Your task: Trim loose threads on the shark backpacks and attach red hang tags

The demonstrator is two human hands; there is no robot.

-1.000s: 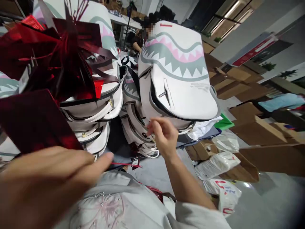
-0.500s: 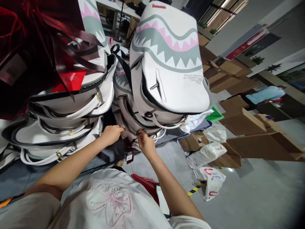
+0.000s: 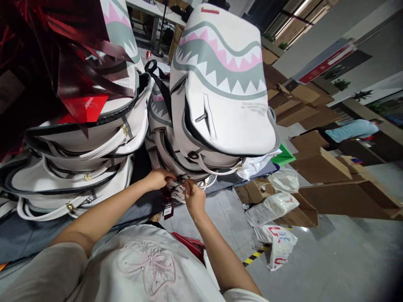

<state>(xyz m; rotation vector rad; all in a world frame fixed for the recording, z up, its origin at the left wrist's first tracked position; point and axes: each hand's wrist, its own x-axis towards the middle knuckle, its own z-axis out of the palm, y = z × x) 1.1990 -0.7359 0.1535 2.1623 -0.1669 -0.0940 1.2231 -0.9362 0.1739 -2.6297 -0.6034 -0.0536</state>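
My left hand (image 3: 159,179) and my right hand (image 3: 194,196) are close together at the front of the right stack of white backpacks. Their fingers are closed in pinches around something small and dark, mostly hidden by the fingertips. Just below hangs a dark hang tag (image 3: 168,210) with a white label. Above my hands, the top backpack (image 3: 233,117) of this stack has a grey and pink shark-teeth print, a slanted zip pocket and a white carry handle (image 3: 220,170).
More white backpacks (image 3: 78,144) are piled to the left, beneath dark red glossy packaging (image 3: 78,71). On the right are cardboard boxes (image 3: 349,199), white plastic bags (image 3: 272,209) and yellow-black floor tape (image 3: 255,255). A person in light blue (image 3: 352,129) is farther back.
My left hand has moved right and slightly down, closing the gap to my right hand. The thin dark cord visible between them earlier no longer shows clearly. The view has shifted slightly.
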